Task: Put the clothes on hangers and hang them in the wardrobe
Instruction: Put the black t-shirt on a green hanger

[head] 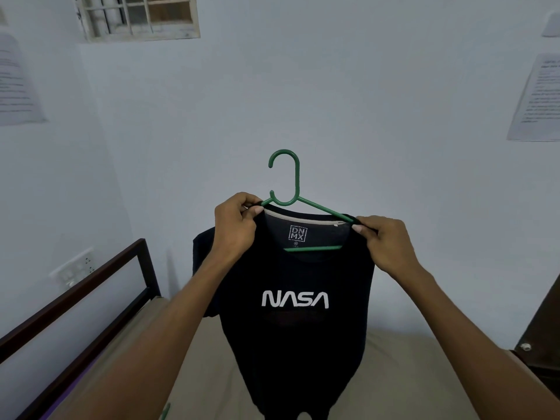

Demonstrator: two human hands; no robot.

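Observation:
A black T-shirt (295,328) with white NASA lettering hangs in the air in front of me on a green plastic hanger (295,177). The hanger's hook points up above the collar, and its lower bar shows inside the neck opening. My left hand (236,225) pinches the shirt's left shoulder at the collar over the hanger arm. On the other side, my right hand (385,241) pinches the right shoulder where the other hanger arm goes under the fabric. No wardrobe is in view.
A bed with a beige sheet (409,374) lies below the shirt. Its dark wooden frame (100,283) runs along the left. A dark door or cabinet edge (542,328) stands at the right. White walls carry taped papers (539,98), a switchboard (72,268) and a small window (136,16).

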